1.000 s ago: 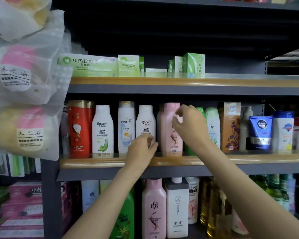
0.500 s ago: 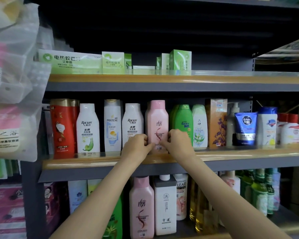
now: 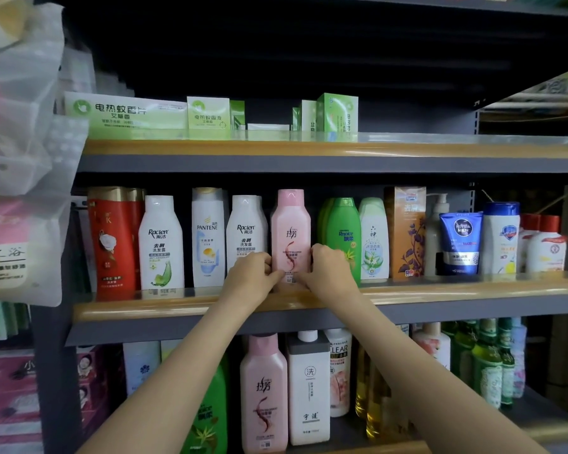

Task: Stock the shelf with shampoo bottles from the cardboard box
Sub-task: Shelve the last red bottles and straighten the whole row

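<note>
Head view: both hands, left (image 3: 254,273) and right (image 3: 328,271), have dropped to pinch the pink shampoo bottle (image 3: 291,231), squaring it between its neighbours on the shelf (image 3: 177,309)

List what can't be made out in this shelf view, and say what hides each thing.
- Base of the pink bottle, head view: covered by the left hand and right hand gripping its sides.
- Cardboard box: outside the frame.
- Bottles behind the front row on the middle shelf: blocked by those in front, so the depth cannot be counted.
- Small print on the labels: too small to read.
- Hanging bags: cut off by the left edge, blurred.
</note>
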